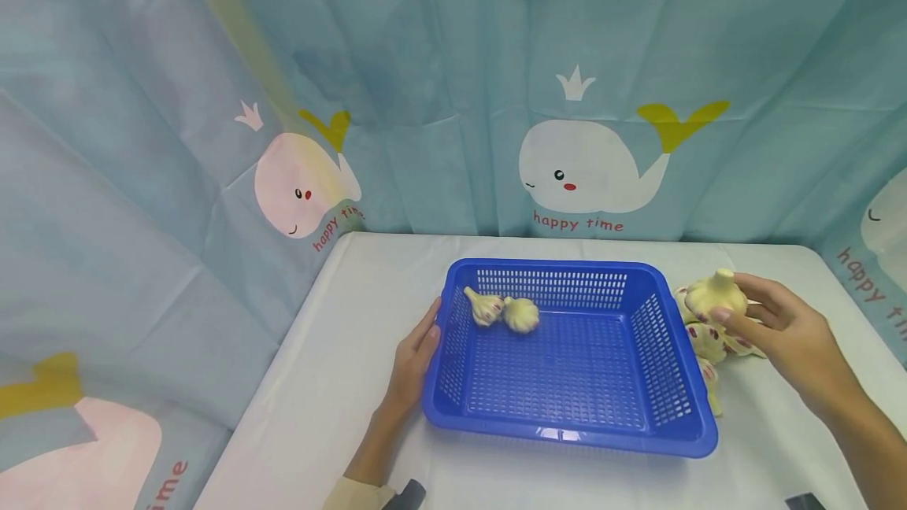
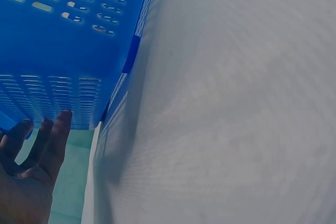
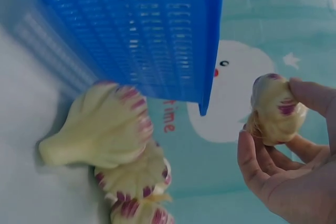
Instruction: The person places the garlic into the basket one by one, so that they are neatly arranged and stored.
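A blue plastic basket (image 1: pixel 577 372) with slotted walls sits on the white table. Two garlic bulbs lie inside at its back left: one with a long stem (image 1: pixel 486 309), and a rounder bulb (image 1: pixel 522 316) beside it. My left hand (image 1: pixel 413 360) rests against the basket's left side, its fingers fairly straight on the outer wall in the left wrist view. Above the basket's right side, my right hand (image 1: pixel 801 337) pinches another garlic bulb (image 1: pixel 716 297) between thumb and fingers, stem up. This held bulb (image 3: pixel 278 109) shows purple patches in the right wrist view.
Several more garlic bulbs (image 1: pixel 706 342) are heaped on the table just right of the basket, partly hidden by its rim and my right hand. A pale blue curtain (image 1: pixel 453 171) printed with whales hangs behind and beside the white table (image 1: pixel 319 384).
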`<state>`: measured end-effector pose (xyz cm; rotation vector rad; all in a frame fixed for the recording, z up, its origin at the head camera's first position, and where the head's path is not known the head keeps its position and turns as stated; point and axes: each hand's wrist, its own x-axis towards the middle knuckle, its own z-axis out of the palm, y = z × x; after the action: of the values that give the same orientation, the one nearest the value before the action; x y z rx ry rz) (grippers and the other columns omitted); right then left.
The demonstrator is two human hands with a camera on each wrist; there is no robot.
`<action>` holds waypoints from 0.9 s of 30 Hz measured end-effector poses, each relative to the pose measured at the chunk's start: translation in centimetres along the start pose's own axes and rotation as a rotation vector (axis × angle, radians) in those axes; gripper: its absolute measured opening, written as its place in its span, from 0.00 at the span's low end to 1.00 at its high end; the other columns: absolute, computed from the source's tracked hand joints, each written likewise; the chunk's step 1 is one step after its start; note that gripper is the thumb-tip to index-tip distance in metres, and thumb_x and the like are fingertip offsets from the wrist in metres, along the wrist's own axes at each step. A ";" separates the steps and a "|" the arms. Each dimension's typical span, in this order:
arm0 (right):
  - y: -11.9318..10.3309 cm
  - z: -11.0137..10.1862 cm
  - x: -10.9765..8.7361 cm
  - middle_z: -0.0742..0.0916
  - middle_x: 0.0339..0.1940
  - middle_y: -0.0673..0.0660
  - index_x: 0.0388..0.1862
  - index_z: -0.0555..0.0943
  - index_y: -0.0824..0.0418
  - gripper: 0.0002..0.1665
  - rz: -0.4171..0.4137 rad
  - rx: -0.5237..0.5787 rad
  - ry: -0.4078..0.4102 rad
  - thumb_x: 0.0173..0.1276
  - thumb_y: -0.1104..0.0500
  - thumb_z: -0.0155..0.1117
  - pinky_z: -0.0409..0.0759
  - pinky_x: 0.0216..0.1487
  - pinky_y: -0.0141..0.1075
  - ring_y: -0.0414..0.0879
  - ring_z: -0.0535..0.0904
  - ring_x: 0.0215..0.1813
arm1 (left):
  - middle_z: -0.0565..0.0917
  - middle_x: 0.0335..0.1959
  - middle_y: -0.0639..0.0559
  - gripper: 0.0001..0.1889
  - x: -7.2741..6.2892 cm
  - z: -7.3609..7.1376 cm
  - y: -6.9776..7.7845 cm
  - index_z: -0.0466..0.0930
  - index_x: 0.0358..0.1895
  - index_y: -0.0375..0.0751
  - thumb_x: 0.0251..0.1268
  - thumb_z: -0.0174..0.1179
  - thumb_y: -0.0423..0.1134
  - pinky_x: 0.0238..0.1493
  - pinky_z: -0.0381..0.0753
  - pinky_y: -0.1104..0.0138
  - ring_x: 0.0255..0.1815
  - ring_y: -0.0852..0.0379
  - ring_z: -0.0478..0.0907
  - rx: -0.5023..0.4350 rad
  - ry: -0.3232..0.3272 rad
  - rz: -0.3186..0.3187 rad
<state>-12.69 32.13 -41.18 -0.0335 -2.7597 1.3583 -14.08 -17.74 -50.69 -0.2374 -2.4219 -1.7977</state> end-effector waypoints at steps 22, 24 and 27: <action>-3.5 1.3 1.2 0.79 0.71 0.46 0.84 0.67 0.48 0.38 -0.164 0.096 -0.017 0.79 0.53 0.67 0.79 0.49 0.13 0.16 0.72 0.58 | 0.65 0.83 0.64 0.27 -0.1 0.0 0.0 0.62 0.84 0.56 0.88 0.43 0.52 0.81 0.58 0.73 0.84 0.63 0.58 -0.003 0.005 -0.003; -3.9 1.4 1.3 0.78 0.73 0.55 0.84 0.67 0.48 0.38 -0.162 0.082 -0.011 0.79 0.51 0.67 0.79 0.48 0.13 0.17 0.73 0.58 | 0.65 0.83 0.64 0.27 -0.1 0.0 0.0 0.62 0.84 0.56 0.88 0.43 0.52 0.81 0.58 0.73 0.84 0.63 0.58 -0.002 0.006 -0.005; -4.4 1.6 1.6 0.76 0.74 0.67 0.84 0.66 0.49 0.39 -0.155 0.060 -0.001 0.79 0.49 0.67 0.78 0.47 0.13 0.17 0.73 0.56 | 0.65 0.82 0.64 0.27 -0.1 0.0 0.0 0.62 0.84 0.56 0.88 0.43 0.52 0.82 0.57 0.73 0.84 0.63 0.58 -0.003 0.009 -0.005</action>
<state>-14.35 28.28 -38.62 0.1800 -2.6571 1.3995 -14.00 -17.71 -50.76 -0.2229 -2.4164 -1.8010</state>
